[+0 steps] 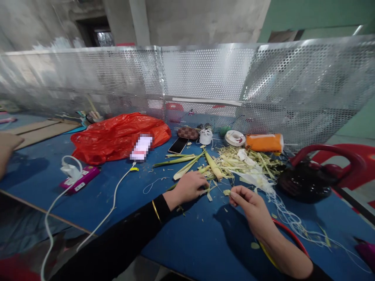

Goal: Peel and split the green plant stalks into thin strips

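Note:
My left hand [190, 188] rests low over the blue table, its fingers curled together among thin pale plant strips [209, 196]. What those fingers hold, if anything, is hidden. To its right, my right hand [249, 203] is closed in a pinch, with a small yellow-green leaf scrap [226, 192] at the fingertips. Just beyond both hands lie pale green pointed stalks or shoots [213, 166], some still in leafy sheaths. A heap of shredded plant peelings [233, 160] spreads behind them. A loop of white thread [154, 184] lies left of my left hand.
A dark kettle [304, 181] with a red handle stands right, near tangled white string [288, 218]. Behind are an orange packet [264, 143], tape roll [234, 137], dark phone [178, 145] and red plastic bag [117, 136]. A charging phone [141, 148] and power strip [80, 179] lie left.

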Demonstrator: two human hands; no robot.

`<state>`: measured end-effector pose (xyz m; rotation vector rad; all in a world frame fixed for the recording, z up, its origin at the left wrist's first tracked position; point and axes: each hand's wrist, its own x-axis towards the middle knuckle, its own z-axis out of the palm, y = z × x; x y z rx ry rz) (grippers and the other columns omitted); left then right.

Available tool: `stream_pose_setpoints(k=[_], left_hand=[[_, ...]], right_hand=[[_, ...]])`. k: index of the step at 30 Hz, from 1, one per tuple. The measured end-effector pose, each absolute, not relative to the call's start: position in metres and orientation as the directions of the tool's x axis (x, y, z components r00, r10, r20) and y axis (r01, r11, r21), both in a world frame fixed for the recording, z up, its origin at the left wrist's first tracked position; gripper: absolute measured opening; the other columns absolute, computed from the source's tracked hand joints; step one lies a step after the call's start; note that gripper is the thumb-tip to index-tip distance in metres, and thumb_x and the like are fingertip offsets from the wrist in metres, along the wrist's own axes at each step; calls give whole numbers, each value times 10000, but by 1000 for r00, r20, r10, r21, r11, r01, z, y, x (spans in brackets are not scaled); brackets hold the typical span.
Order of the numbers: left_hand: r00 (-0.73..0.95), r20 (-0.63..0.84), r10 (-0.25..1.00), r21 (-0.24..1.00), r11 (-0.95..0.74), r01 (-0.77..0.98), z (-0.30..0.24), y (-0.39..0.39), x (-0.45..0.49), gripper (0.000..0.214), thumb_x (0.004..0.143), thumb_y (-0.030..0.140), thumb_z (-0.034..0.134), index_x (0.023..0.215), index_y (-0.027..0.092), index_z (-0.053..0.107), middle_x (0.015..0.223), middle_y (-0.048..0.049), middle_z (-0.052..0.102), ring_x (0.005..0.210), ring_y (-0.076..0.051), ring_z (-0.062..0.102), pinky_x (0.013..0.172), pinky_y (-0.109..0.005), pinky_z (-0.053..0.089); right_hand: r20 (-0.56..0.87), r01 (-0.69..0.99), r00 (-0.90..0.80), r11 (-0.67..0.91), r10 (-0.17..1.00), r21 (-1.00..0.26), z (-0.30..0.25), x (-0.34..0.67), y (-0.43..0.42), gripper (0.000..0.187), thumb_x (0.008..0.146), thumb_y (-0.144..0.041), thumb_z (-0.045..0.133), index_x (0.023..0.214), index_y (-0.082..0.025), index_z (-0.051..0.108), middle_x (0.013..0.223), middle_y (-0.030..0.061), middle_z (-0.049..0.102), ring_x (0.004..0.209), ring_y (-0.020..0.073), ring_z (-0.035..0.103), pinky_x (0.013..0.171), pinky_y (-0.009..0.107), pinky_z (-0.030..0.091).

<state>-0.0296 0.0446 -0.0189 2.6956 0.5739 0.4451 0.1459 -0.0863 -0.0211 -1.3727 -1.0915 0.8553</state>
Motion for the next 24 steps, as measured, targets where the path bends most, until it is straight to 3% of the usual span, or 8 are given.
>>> stream_pose_setpoints(k=[6, 9, 11, 12, 15, 17, 20, 24], left_hand=[[801, 303, 516, 549, -782, 296, -13, 41, -32, 83, 812, 196, 566, 816, 180, 647, 851, -29, 675, 842, -171, 589, 788, -281, 424], [712, 348, 610, 675, -690, 261, 2, 37, -45, 178, 860, 320, 526, 872, 153, 583, 834, -31, 641, 741, -145, 589, 653, -246, 465], [639, 260, 724, 935, -355, 21, 13, 36, -55, 232, 810, 373, 604, 868, 157, 544, 803, -20, 623, 669, -138, 585, 568, -241, 473], [626, 236, 744, 970, -215, -110, 17, 35, -60, 258, 783, 378, 642, 869, 160, 535, 815, -25, 627, 694, -149, 598, 575, -252, 489], [608, 191, 770, 942, 30, -335, 22, 34, -68, 291, 734, 339, 720, 895, 153, 565, 817, -53, 674, 777, -179, 634, 660, -294, 521], [588, 168, 791, 907, 110, -406, 21, 33, -70, 286, 722, 326, 742, 890, 137, 610, 793, -67, 696, 765, -175, 643, 683, -301, 523], [530, 152, 834, 865, 147, -479, 15, 33, -71, 260, 698, 285, 771, 881, 123, 682, 747, -52, 702, 689, -142, 637, 676, -276, 513], [506, 144, 850, 850, 155, -503, 11, 36, -74, 194, 707, 254, 769, 839, 117, 732, 761, -52, 711, 691, -111, 624, 688, -217, 475]], right_hand=[[95, 135, 325, 54, 941, -989, -20, 150, -86, 253, 800, -408, 634, 692, -186, 578, 597, -16, 524, 570, 136, 452, 556, 255, 382], [156, 225, 337, 82, 929, -971, -19, 154, -87, 263, 812, -428, 609, 702, -191, 585, 611, -8, 544, 581, 143, 480, 556, 246, 408], [219, 332, 324, 106, 920, -937, -14, 157, -86, 264, 819, -431, 591, 699, -196, 588, 608, -7, 551, 577, 148, 500, 544, 238, 427], [249, 393, 302, 118, 920, -912, -9, 158, -85, 260, 829, -424, 576, 700, -199, 587, 608, -7, 552, 574, 150, 511, 536, 232, 437], [383, 561, 139, 246, 913, -790, 21, 156, -73, 206, 851, -373, 551, 728, -211, 588, 672, 12, 612, 624, 168, 587, 565, 231, 491], [525, 622, 47, 387, 850, -681, 47, 147, -61, 174, 867, -332, 527, 744, -220, 579, 821, 49, 675, 819, 209, 651, 711, 261, 528], [634, 659, -107, 532, 766, -532, 72, 122, -42, 132, 882, -226, 505, 766, -236, 568, 1005, 59, 705, 991, 209, 660, 796, 257, 532], [692, 581, -338, 720, 638, -380, 56, 92, -20, 145, 868, -110, 489, 857, -250, 525, 1006, 46, 734, 944, 177, 699, 763, 227, 562]])
